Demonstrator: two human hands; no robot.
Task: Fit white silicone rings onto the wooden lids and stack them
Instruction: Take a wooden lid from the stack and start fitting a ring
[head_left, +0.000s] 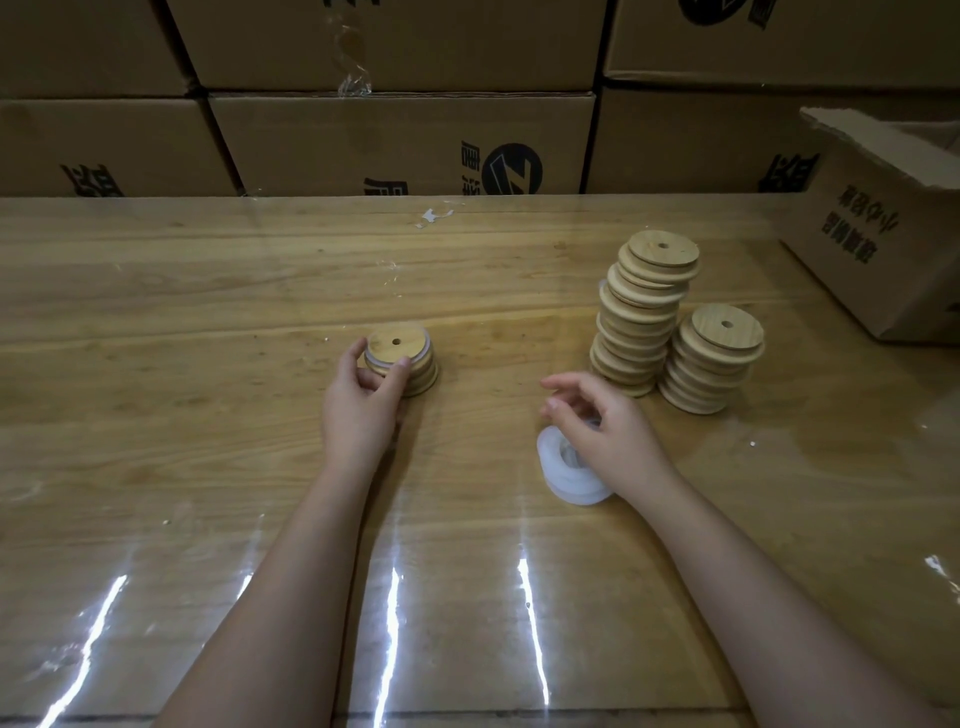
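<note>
Head camera view, looking down at two bare forearms reaching over a wooden surface (208, 312) covered in glossy clear film. The left hand (363, 410) grips a short stack (421, 371) of wooden lids near the middle of the surface. Thumb and fingers curl around the top lid (397, 345), which has a small centre hole and a pale ring showing around its edge. The grip looks meant to seat that lid squarely and steady the finished pile. The right hand (602, 426) hovers over a loose heap of white silicone rings (563, 467) lying close to the person. Its fingers are loosely curled and spread, with no ring visible between them, though the palm hides part of the heap, so contact underneath cannot be told. Just beyond that hand stand two more piles of lids. One is a tall stack (641, 317) that leans and is stepped unevenly towards the top; touching or just beside it is a lower stack (711, 364). Most of these show bare wood edges, so they are probably the supply waiting for rings. The layout seems deliberate — supply and rings on the right, finished lids on the left — so each hand has its own short reach. The task appears to be at an early stage, since the finished pile is far smaller than the supply. An open carton (883, 249) sits at the far right edge, and a wall of printed cardboard cartons (395, 140) rises behind the surface.
</note>
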